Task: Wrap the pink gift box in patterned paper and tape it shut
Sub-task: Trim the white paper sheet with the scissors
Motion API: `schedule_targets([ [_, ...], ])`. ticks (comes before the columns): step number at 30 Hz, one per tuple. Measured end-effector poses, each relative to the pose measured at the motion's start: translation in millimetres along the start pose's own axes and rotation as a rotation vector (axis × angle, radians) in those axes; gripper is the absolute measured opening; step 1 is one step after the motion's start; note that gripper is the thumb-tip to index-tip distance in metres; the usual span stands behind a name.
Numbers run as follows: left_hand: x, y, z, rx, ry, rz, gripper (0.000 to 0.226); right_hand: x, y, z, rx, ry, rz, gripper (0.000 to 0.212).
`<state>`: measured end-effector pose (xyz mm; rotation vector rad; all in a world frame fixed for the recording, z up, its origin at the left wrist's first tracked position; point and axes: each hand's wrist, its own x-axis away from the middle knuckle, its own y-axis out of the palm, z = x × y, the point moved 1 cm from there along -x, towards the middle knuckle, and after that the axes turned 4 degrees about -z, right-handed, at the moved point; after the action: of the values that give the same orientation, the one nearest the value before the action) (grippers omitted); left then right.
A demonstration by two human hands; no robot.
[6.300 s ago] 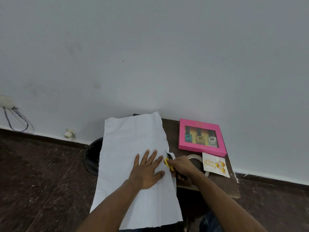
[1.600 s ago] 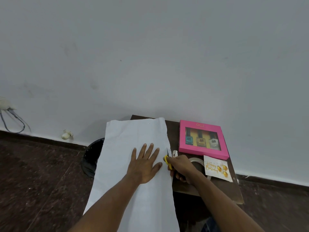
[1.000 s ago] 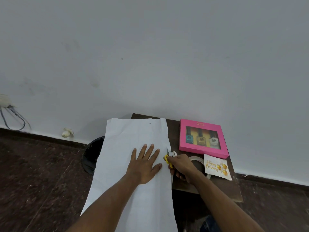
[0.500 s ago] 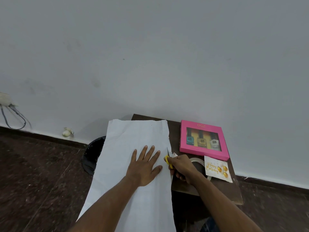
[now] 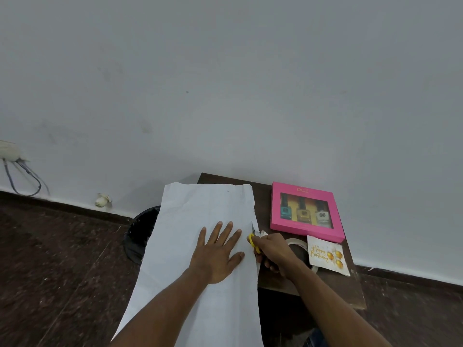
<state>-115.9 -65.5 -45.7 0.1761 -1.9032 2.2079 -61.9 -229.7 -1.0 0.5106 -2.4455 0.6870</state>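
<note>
A small dark wooden table was seen from above against a pale wall. A long sheet of paper, its white underside up and no pattern visible, was draped over the table's left part and hung off the near edge. The left hand was laid flat on the sheet, fingers straight and spread. Just at its 3 o'clock, the right hand was curled round yellow-handled scissors, whose blades pointed toward 12 o'clock along the paper's right edge.

The pink gift box, showing three small bottles through its window, lay uncovered at 1 o'clock of the right hand, well apart from the sheet. A tape roll and a birthday card lay beside that hand.

The paper was judged to be at the trimming step. Next, the cut would need to be carried straight on toward the far edge while the sheet was held flat.
</note>
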Motion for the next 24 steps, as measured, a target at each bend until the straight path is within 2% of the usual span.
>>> schedule_targets([
  [16, -0.1, 2.6, -0.3, -0.007, 0.013, 0.002, 0.107, -6.3, 0.5, -0.4, -0.042, -0.039, 0.013, 0.043],
  [21, 0.7, 0.3, -0.5, -0.038, -0.003, -0.027, 0.077, -8.4, -1.4, -6.8, -0.023, -0.052, 0.033, 0.043],
  [24, 0.3, -0.2, -0.6, -0.043, -0.002, -0.026, 0.074, -10.0, -1.5, -6.4, -0.019, -0.043, 0.032, 0.043],
])
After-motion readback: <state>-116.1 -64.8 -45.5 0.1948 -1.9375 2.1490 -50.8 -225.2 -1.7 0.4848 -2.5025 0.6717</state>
